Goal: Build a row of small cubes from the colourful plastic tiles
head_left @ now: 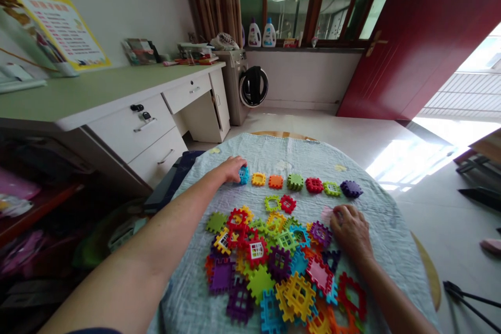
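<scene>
Gripping the blue piece [243, 175] at the left end of a row of toothed plastic tiles, the left hand [233, 169] has its thumb and fingers around the edges; whether the piece is lifted is unclear. The right hand [350, 227] rests curled on the cloth [254, 150], between the purple stack [351, 189] and the loose heap [274, 266]; I cannot tell whether its fingers hold anything. A sideways nudge from the left fingers could push the blue piece into the yellow tile [258, 179], and a sweep of the right forearm could scatter the heap's near edge. Wrinkles in the cloth might tilt the green stack [295, 182]. Beyond the round, cloth-covered table stand a pale-topped desk [97, 88], a washing machine [234, 86] with its door open, and a red door [407, 36] beside sunlit floor.
</scene>
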Demonstrator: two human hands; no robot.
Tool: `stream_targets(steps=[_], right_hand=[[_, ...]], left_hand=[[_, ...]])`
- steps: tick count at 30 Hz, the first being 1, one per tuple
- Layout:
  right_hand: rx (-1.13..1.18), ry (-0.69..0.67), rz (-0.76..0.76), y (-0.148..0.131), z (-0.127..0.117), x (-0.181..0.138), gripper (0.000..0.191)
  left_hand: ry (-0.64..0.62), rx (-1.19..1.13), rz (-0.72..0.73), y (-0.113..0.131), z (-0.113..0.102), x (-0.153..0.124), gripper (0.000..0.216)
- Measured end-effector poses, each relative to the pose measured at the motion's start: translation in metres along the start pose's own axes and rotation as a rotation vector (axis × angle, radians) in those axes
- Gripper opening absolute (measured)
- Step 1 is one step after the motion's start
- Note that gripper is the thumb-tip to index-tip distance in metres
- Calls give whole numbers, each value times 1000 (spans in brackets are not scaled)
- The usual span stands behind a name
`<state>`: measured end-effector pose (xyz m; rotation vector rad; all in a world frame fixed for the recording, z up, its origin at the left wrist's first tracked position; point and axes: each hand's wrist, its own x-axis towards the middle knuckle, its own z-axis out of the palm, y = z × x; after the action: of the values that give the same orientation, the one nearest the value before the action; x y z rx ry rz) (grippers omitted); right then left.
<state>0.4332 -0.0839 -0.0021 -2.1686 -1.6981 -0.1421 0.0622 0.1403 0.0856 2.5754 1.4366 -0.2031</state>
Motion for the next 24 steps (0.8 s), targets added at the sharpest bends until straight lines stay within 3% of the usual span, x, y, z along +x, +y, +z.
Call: stream_targets(steps=[10,24], right_hand=[[1,-19,3,0,-2,0,20],[3,-1,-2,1,-1,0,20]], left_hand=[[-105,-40,-4,-1,2,3,60],[-83,-45,41,-2,10,9,63]])
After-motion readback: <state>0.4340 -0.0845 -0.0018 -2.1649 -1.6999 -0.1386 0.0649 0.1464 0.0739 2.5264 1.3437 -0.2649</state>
